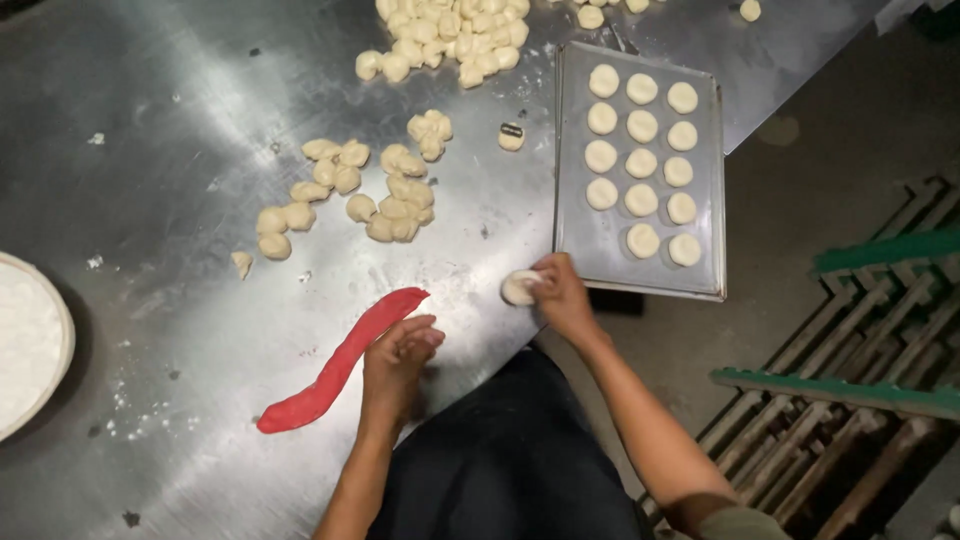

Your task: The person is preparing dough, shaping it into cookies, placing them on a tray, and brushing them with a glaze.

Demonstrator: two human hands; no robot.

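A flattened dough round [519, 288], pale and smooth, lies on the steel table [160, 130] just off the near left corner of the baking tray [712, 190]. The right hand [560, 295] has its fingers closed on the round's right edge, pinching it. The left hand [398, 360] rests further left of the tray, fingers curled together at the near end of a long red dough strip [335, 365]; whether it grips anything I cannot tell.

The strip is matte, bright red, rolled into a slightly wavy rope that is thicker at its far-left end. The tray is thin grey metal with a low rim, and it overhangs the table's edge. On it sit fourteen disc-shaped dough pieces [641, 163], soft-edged and cream-coloured, in three columns: four in the left one, five in each of the others.

Left of the tray, loose dough lumps [385, 200] lie in scattered clusters, knobbly and irregular; more are heaped beyond the tray's far left corner. One small piece with a dark filling [511, 135] sits just beside the tray's left rim. Far left of the tray, a round white bowl of flour [30, 345] is cut by the frame. Nothing lies between the right hand and the tray.
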